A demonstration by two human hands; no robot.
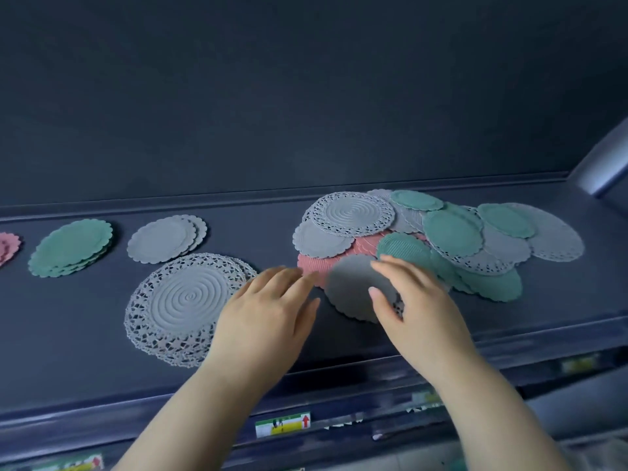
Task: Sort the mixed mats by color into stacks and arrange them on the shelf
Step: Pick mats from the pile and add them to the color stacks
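A dark shelf [85, 334] with a low raised lip along its back edge carried everything in view. The biggest thing on it was the mixed pile [441, 239] at the right, a loose spread of grey, green and pink mats overlapping one another, with a lacy grey mat [351, 213] lying on top at its left end and a ribbed green mat [404, 248] near its front. Left of the pile, near the front of the shelf, lay the large grey lace stack [185, 305], several openwork mats with spiral centres set one on another. Behind it sat a stack of plain grey mats [166, 240] with scalloped edges, then to its left a green stack [71, 248], and at the far left edge a pink stack [8, 247], only partly in view. The right hand [413, 311] held a small grey mat [353, 288] at the front of the pile, thumb pressed on its top face and fingers curled round its far edge. The left hand [268, 311] was spread open, palm down, just beside that mat, its fingertips [307, 277] near a pink mat [314, 265]. On the shelf's front rail was a label [282, 424], green and yellow with a red arrow; its writing was too blurred to read.
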